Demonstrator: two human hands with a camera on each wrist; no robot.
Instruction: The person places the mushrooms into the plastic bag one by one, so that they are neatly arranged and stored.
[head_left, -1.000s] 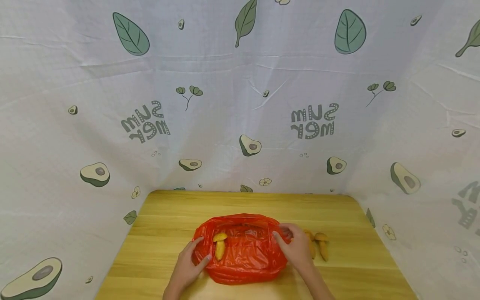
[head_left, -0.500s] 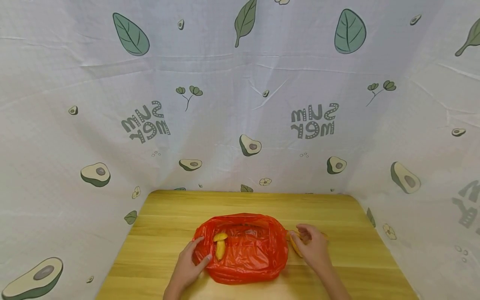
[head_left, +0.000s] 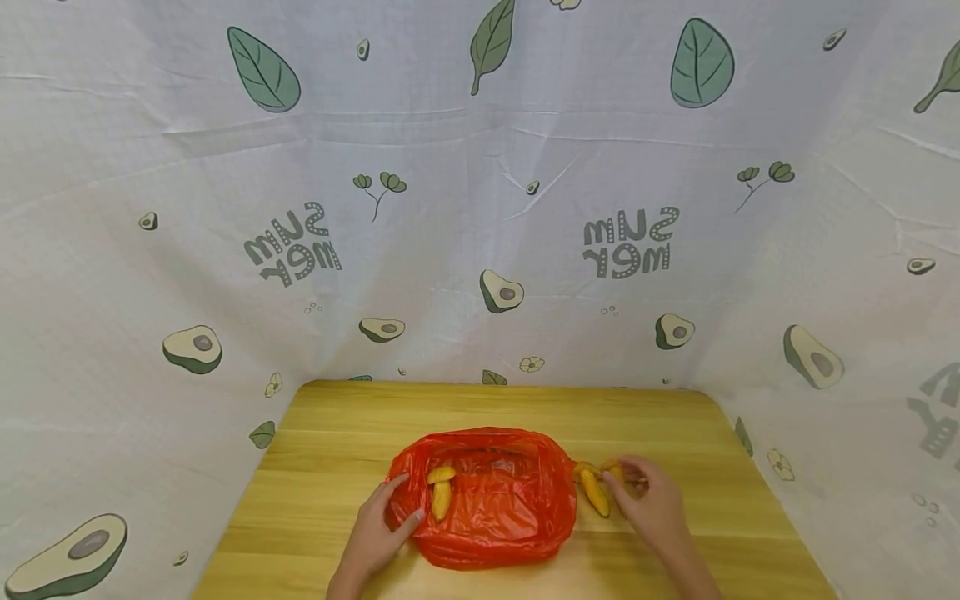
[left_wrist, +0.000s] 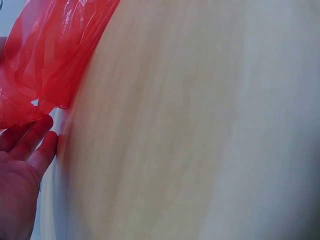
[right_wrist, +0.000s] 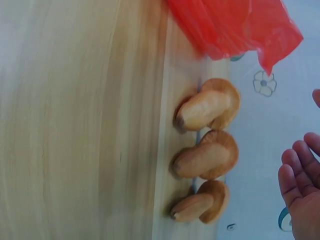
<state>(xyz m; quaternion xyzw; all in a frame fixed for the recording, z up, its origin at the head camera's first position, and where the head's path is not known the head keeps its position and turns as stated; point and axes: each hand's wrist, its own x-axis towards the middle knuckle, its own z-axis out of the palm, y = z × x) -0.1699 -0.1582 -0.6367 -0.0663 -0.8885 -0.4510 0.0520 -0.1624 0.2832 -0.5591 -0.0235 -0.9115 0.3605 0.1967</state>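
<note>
A red plastic bag (head_left: 491, 504) lies open-mouthed on the wooden table, with one yellow-brown mushroom (head_left: 440, 496) at its left side. My left hand (head_left: 375, 527) rests against the bag's left edge, thumb and fingers spread apart; in the left wrist view its fingertips touch the red plastic (left_wrist: 60, 55). To the right of the bag, my right hand (head_left: 654, 504) hovers by the mushrooms, holding nothing. The right wrist view shows three mushrooms in a row: one nearest the bag (right_wrist: 205, 107), a middle mushroom (right_wrist: 210, 156) and an end mushroom (right_wrist: 197, 202). In the head view, the hand hides the last one.
The light wooden table (head_left: 337, 408) extends on all sides of the bag. Behind and beside it hangs a pale cloth (head_left: 450, 233) printed with avocados and leaves.
My right hand has left the bag's right edge and moved rightward over the mushrooms, uncovering the one nearest the bag. My left hand and the bag have stayed in place.
</note>
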